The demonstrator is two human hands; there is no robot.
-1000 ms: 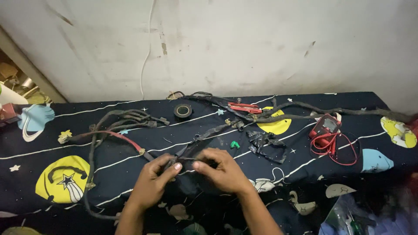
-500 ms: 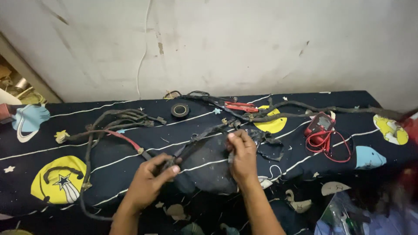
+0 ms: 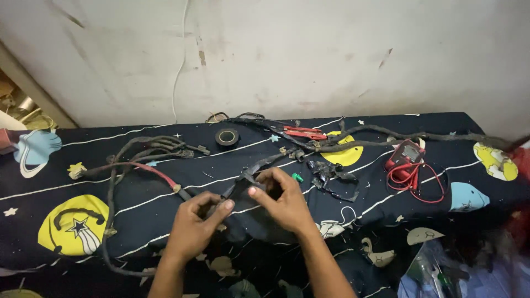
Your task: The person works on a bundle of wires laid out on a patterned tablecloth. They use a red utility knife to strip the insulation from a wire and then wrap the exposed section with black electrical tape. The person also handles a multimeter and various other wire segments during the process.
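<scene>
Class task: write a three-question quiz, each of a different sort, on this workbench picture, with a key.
1. True or false: both hands grip the black taped wiring harness.
2. Which lies nearest the roll of black tape? A. red multimeter B. red-handled pliers C. small green piece
3. Fill in: the left hand and right hand work over a dark ____-patterned cloth.

Key: 1 true; 2 B; 3 space.
</scene>
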